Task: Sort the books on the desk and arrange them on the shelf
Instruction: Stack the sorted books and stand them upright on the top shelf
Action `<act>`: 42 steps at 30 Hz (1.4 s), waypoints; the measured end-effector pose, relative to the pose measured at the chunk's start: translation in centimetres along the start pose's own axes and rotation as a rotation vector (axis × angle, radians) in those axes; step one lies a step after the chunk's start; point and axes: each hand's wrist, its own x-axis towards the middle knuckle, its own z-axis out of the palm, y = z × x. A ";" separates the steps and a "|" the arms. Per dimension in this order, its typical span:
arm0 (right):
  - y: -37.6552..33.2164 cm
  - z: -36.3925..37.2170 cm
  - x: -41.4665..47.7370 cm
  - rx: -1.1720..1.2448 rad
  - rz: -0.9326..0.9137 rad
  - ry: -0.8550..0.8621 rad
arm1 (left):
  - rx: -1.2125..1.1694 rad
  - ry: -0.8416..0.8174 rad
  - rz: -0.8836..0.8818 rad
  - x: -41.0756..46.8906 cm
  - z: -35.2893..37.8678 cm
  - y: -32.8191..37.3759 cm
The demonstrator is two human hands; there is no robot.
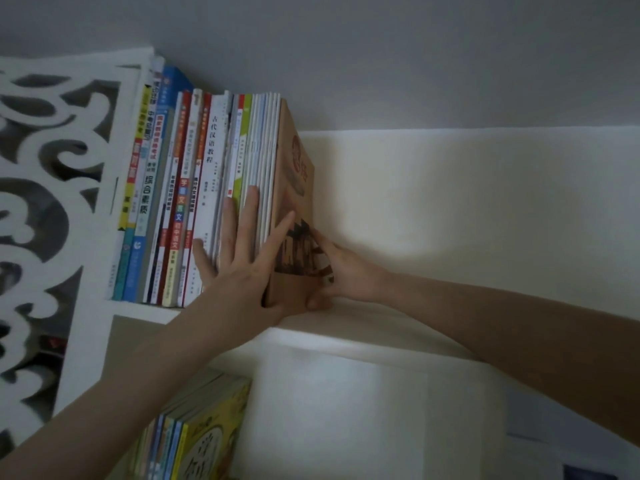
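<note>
From here I see the brown book (294, 161) standing upright at the right end of the row of books (194, 174), left of centre in the frame, on the upper board of the shelf (145, 311). Its kraft-coloured cover faces right and carries a red round mark near the top and a dark printed picture lower down.

My right hand (346, 271) comes in from the right edge and grips this book low down: its fingers (320, 239) lie against the cover over the dark picture, and the thumb curls round the bottom front edge.

My left hand (242, 258) reaches up from the lower left. It is open and spread, fingers straight, pressed flat against the spines in the right half of the row, with the forefinger tip reaching the brown book's front edge.

The rest of the row runs leftward, spines out in white, red, green, blue and yellow, up to the carved white side panel (52, 168) at the left of the frame.

In the compartment below, at bottom left, a second group of books (162, 441) stands upright, fronted by a yellow cover (211, 441).

Above the shelf is a grey wall (346, 46).
</note>
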 end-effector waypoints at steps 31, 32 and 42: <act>-6.5 -13.4 -38.9 0.149 0.459 0.362 | -0.755 0.032 0.329 -8.9 2.6 27.0; -6.4 -13.4 -39.6 0.153 0.459 0.368 | -0.738 0.034 0.334 -9.1 2.8 27.4; -5.7 -11.1 -50.4 0.143 0.627 0.384 | -0.896 -0.154 0.384 -15.4 6.1 34.5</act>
